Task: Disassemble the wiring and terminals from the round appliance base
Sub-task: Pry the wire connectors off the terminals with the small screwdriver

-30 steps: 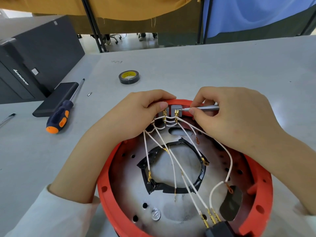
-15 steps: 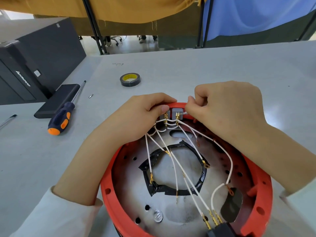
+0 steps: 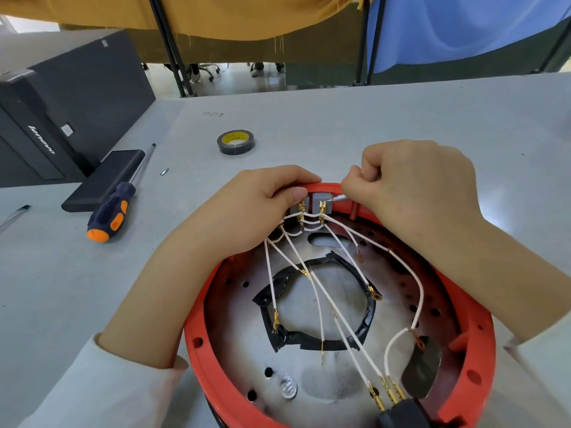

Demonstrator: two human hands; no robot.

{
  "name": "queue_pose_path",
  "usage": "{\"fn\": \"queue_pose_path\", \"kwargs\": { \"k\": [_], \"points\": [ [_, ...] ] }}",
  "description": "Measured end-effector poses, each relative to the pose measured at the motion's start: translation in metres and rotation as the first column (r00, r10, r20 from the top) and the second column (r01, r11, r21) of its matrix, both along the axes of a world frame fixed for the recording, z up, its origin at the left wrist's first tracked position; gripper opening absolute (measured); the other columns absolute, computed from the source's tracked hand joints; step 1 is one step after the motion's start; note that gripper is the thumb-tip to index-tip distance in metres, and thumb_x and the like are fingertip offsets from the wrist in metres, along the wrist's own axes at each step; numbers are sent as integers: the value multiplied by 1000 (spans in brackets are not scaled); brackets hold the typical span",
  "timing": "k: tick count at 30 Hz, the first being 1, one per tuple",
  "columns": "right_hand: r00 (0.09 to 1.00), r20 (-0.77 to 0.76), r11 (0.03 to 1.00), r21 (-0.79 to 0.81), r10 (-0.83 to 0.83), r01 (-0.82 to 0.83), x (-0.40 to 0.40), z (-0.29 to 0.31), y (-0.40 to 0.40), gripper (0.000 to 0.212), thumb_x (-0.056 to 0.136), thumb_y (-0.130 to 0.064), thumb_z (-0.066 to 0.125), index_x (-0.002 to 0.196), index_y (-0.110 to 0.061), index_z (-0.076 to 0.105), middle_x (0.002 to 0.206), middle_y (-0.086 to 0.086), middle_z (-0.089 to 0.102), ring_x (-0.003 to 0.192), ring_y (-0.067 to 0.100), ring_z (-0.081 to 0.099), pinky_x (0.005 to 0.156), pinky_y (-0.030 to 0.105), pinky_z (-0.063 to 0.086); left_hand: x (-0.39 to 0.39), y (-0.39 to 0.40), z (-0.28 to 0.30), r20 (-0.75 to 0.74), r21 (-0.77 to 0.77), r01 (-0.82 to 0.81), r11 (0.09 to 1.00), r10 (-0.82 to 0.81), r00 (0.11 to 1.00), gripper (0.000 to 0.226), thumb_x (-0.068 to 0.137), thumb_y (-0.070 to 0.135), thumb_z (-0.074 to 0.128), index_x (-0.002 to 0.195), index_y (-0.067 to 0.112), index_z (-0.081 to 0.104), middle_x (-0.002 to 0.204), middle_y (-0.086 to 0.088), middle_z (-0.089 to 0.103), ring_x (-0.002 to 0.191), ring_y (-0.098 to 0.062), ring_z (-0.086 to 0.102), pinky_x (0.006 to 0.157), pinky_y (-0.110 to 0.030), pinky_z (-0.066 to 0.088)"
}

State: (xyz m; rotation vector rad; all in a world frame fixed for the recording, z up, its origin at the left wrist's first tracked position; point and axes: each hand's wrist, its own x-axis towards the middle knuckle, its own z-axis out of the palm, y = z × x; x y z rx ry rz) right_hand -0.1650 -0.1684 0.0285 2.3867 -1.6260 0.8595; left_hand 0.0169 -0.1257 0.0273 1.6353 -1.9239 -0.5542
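Observation:
The round appliance base (image 3: pixel 216 378) has a red plastic rim and a metal floor, and it fills the lower middle of the head view. Several white wires (image 3: pixel 321 291) with brass terminals fan out from two grey switch blocks (image 3: pixel 319 201) at the far rim. My left hand (image 3: pixel 247 211) grips the far rim, thumb beside the left block. My right hand (image 3: pixel 411 186) is curled round a thin metal tool (image 3: pixel 338 198), whose tip touches the right grey block. A black plug block (image 3: pixel 401 412) holds three brass terminals at the near rim.
A roll of black tape (image 3: pixel 235 142) lies on the grey table beyond the base. To the left lie an orange and blue screwdriver (image 3: pixel 111 211), a small screw (image 3: pixel 164 171), a flat black slab (image 3: pixel 105 180) and a black computer case (image 3: pixel 61 112).
My right hand has turned and closed into a fist over the thin tool, so less of its shaft shows. The camera has tilted a little. My left hand stays on the rim.

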Motion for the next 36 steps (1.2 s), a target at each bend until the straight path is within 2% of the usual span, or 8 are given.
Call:
{"fn": "queue_pose_path", "kwargs": {
  "k": [6, 11, 15, 21, 25, 31, 34, 36],
  "points": [
    [1000, 3, 1000, 8, 19, -19, 1, 0, -1, 38, 82, -34, 54, 53, -13, 40, 49, 1, 41, 49, 12, 35, 48, 24, 18, 1, 0, 1, 7, -8, -1, 1000, 1, 1000, 25, 97, 25, 48, 114, 37, 62, 82, 32, 57, 76, 21, 49, 67, 3, 33],
    [999, -30, 1000, 5, 21, -21, 1, 2, 0, 39, 82, -34, 53, 52, -15, 37, 50, 0, 40, 52, 23, 35, 48, 24, 17, 0, 0, 0, 8, -6, 6, 1000, -6, 1000, 25, 97, 24, 48, 114, 36, 62, 72, 36, 56, 69, 22, 49, 63, 2, 33],
    [999, -47, 1000, -2, 19, -19, 2, 2, 1, 37, 80, -31, 54, 52, -13, 38, 48, 1, 39, 50, 22, 33, 49, 24, 18, 0, 0, 0, 9, 1, 4, 1000, -4, 1000, 26, 97, 25, 48, 115, 38, 61, 89, 32, 58, 82, 20, 50, 72, 3, 34],
    [996, -79, 999, 3, 36, -36, 3, 6, 2, 34, 79, -28, 54, 53, -13, 37, 50, 1, 40, 53, 24, 35, 49, 25, 20, 1, 0, 1, 21, 10, 0, 1000, 0, 1000, 26, 97, 26, 47, 115, 40, 60, 94, 28, 60, 87, 19, 50, 73, 3, 33],
    [963, -242, 993, 28, 117, -114, 9, 5, 10, 34, 78, -34, 53, 55, -16, 35, 52, 0, 37, 58, 24, 40, 48, 24, 16, 0, 0, 1, 18, 9, 1, 1000, -1, 1000, 26, 97, 24, 48, 115, 37, 61, 99, 23, 64, 91, 8, 55, 76, -1, 37],
    [996, -87, 1000, 13, 25, -24, 7, 6, 11, 35, 75, -29, 54, 52, -12, 34, 47, 3, 37, 49, 21, 32, 48, 25, 18, 1, -1, 1, 12, 5, 7, 1000, -7, 1000, 26, 97, 25, 48, 116, 37, 61, 98, 25, 62, 93, 12, 52, 74, 3, 34],
    [997, -33, 998, -16, -66, 66, 5, 5, 9, 34, 77, -29, 53, 53, -10, 37, 48, 3, 40, 49, 23, 33, 48, 25, 15, 2, 0, 0, -1, 9, 6, 1000, -6, 1000, 26, 97, 26, 48, 116, 39, 61, 91, 31, 59, 84, 20, 51, 73, 4, 33],
    [995, 1, 995, -19, -103, 103, 1, 2, 7, 34, 80, -32, 52, 55, -11, 42, 50, 1, 43, 51, 23, 37, 48, 24, 16, 2, 0, 1, -20, 16, 8, 1000, -7, 1000, 26, 97, 26, 49, 117, 39, 61, 91, 33, 58, 85, 20, 51, 73, 4, 33]
  ]
}}
